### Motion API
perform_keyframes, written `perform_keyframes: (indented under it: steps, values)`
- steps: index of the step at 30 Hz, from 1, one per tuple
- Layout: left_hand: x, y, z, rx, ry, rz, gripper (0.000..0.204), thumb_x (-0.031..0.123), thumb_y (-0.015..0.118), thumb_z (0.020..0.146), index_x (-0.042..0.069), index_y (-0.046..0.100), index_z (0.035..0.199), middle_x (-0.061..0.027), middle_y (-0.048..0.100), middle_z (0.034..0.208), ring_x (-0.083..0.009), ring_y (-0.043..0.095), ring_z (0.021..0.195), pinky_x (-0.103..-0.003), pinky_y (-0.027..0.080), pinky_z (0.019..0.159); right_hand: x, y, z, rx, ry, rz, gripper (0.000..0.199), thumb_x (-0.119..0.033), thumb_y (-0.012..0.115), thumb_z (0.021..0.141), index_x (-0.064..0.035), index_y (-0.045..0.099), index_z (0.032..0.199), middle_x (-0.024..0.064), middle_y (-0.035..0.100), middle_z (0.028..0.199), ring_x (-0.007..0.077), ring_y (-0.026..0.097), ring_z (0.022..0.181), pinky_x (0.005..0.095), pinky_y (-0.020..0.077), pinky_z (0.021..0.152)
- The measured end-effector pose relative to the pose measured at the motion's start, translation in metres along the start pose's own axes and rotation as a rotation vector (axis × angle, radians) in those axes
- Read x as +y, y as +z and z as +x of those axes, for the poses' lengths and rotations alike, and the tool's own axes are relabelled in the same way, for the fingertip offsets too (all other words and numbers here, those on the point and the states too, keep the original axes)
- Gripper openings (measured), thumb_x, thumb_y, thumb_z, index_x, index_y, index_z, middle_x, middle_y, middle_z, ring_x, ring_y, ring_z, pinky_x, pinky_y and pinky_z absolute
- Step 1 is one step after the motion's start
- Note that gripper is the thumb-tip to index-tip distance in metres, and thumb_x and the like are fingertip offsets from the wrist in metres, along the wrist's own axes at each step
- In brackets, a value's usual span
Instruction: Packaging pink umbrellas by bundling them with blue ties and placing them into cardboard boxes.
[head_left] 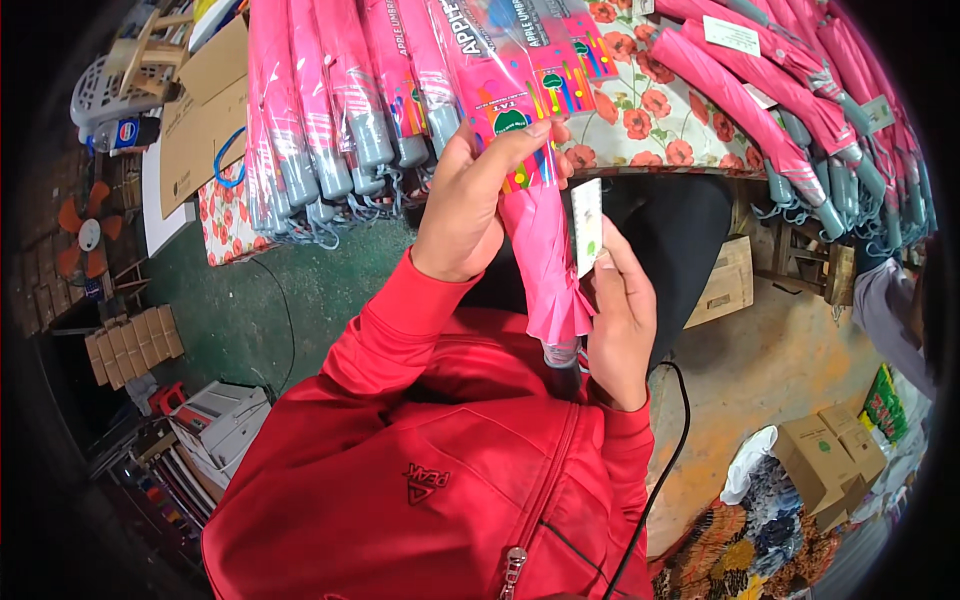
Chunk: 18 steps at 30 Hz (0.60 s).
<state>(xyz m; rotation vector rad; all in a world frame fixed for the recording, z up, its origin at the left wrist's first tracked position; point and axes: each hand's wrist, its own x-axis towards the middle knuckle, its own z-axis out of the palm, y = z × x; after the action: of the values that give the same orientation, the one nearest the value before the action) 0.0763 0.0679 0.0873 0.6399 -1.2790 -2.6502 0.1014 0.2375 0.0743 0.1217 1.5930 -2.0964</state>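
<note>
A folded pink umbrella point(542, 255) lies in front of my chest, its grey handle end toward me. My left hand point(462, 205) is closed around its upper part, thumb on top, over a clear plastic sleeve point(515, 120) with a colourful printed band. Between the thumb and fingers of my right hand point(622, 325) is a small white label point(588, 228), beside the umbrella's right edge. The far end of the sleeve rests over the table; whether the label is attached to the umbrella I cannot tell.
Sleeved pink umbrellas point(310, 110) lie in a row on the floral-covered table point(650, 105), left. More pink umbrellas point(740, 100) are piled at the right, near another person's sleeve point(890, 310). Cardboard boxes point(825, 455) stand lower right. An orange fan point(88, 235) is far left.
</note>
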Motion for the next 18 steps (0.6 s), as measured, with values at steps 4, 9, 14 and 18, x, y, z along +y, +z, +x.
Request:
perform_keyframes:
  steps: [4,9,14,18]
  values:
    - [0.001,-0.001,0.0,0.015,-0.012,0.015,0.025,0.011,0.056,0.097,-0.004,0.058,0.117,-0.016,0.066,0.112,-0.0181,0.065,0.086,-0.031,0.054,0.081,0.008,0.004,-0.003,-0.057,-0.103,-0.25,0.036,-0.01,0.051,0.101,0.0071,0.052,0.133,0.0128,0.055,0.118,0.0156,0.052,0.097,0.0268,0.0436,0.082]
    - [0.002,0.002,-0.001,-0.058,-0.02,0.018,0.028,0.012,0.056,0.097,-0.005,0.057,0.12,-0.0175,0.065,0.117,-0.0203,0.066,0.094,-0.033,0.054,0.086,0.013,0.009,-0.003,-0.07,-0.276,-0.536,0.037,-0.009,0.052,0.1,0.0082,0.052,0.132,0.0152,0.057,0.119,0.0183,0.054,0.098,0.0279,0.0447,0.083]
    - [-0.015,0.006,-0.018,-0.119,-0.066,0.066,0.031,0.011,0.055,0.097,-0.005,0.055,0.124,-0.019,0.063,0.123,-0.0234,0.066,0.103,-0.034,0.054,0.091,0.002,0.01,-0.006,-0.076,-0.19,-0.63,0.04,-0.009,0.057,0.098,0.0091,0.05,0.134,0.0145,0.064,0.111,0.0174,0.058,0.091,0.0268,0.0467,0.082]
    - [-0.026,-0.001,-0.027,-0.119,-0.088,0.136,0.033,0.01,0.055,0.098,-0.005,0.054,0.127,-0.0198,0.062,0.126,-0.0254,0.065,0.108,-0.035,0.053,0.094,-0.002,0.004,-0.009,-0.101,0.009,-0.514,0.044,-0.008,0.06,0.096,0.0096,0.05,0.134,0.014,0.067,0.104,0.0171,0.06,0.085,0.0268,0.0485,0.079]
